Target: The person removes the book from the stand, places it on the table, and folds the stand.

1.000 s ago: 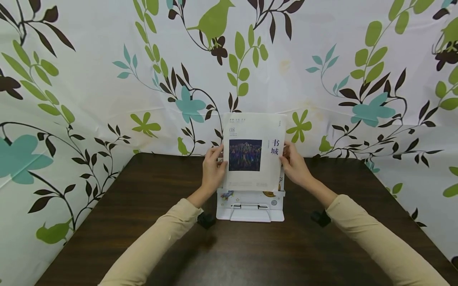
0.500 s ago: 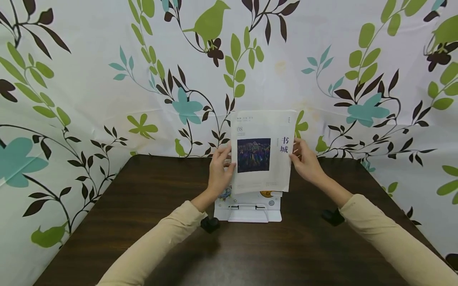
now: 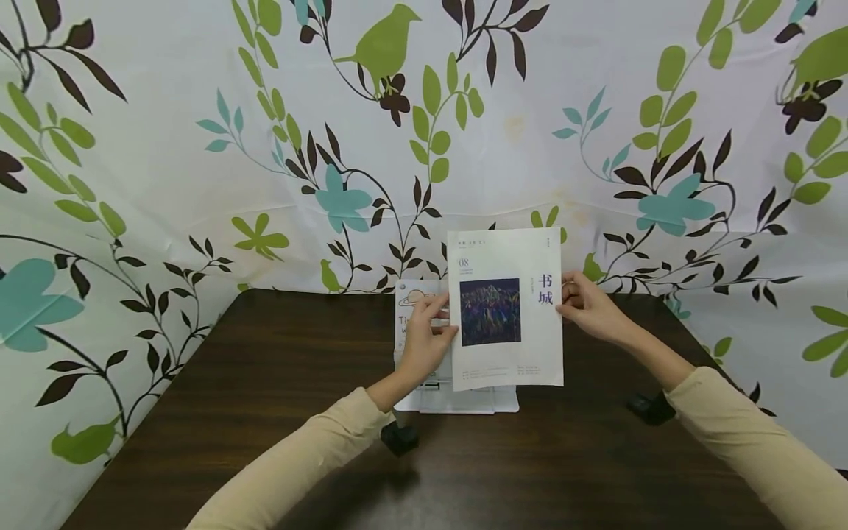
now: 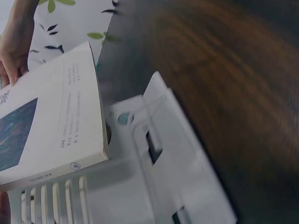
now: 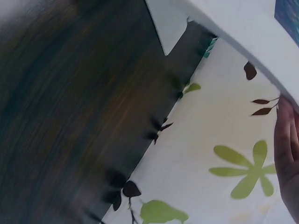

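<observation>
A white book (image 3: 493, 368) with a dark square picture on its cover is held upright between both hands. My left hand (image 3: 425, 342) grips its left edge, thumb on the front cover. On the opposite edge, my right hand (image 3: 592, 308) pinches the book at about mid-height. Behind and partly hidden by it stands a white book stand (image 3: 407, 401) with cartoon drawings on its back plate. In the left wrist view, the book (image 4: 79, 116) is tilted above the stand's ledge (image 4: 177, 154), apart from it. The right wrist view catches the right hand (image 5: 287, 154) at the book's edge.
The stand rests on a dark brown wooden table (image 3: 285, 368). A white cloth (image 3: 530, 162) printed with leaves, flowers and birds hangs behind the table's far edge. Black wrist cameras (image 3: 400, 439) sit below the forearms.
Both hands have carried the book to the right and, lately, lower and nearer. The stand's left part, with its drawings, has come into sight behind it.
</observation>
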Available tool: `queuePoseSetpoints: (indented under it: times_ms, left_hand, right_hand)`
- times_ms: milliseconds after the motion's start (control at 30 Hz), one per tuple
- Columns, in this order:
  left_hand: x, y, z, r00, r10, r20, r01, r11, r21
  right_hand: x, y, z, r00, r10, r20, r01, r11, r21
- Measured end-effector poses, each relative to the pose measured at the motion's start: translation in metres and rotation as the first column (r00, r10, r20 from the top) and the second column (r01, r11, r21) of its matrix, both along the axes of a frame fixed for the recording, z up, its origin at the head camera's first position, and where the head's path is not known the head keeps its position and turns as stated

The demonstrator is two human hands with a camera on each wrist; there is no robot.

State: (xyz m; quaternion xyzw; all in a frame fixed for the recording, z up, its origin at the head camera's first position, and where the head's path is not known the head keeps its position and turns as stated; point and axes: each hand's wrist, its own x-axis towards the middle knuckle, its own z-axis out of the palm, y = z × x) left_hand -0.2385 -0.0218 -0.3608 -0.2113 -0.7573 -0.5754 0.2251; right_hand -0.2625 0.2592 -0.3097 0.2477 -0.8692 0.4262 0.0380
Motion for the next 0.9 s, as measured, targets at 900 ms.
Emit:
queuePoseSetpoints:
  times_ms: [900]
  left_hand:
    - [0.046, 0.072, -0.034, 0.938, -0.227, 0.261, 0.2, 0.971, 0.127]
  right_hand:
    - [0.013, 0.089, -0.01, 0.71, 0.055, 0.702, -0.159, 0.984, 0.083]
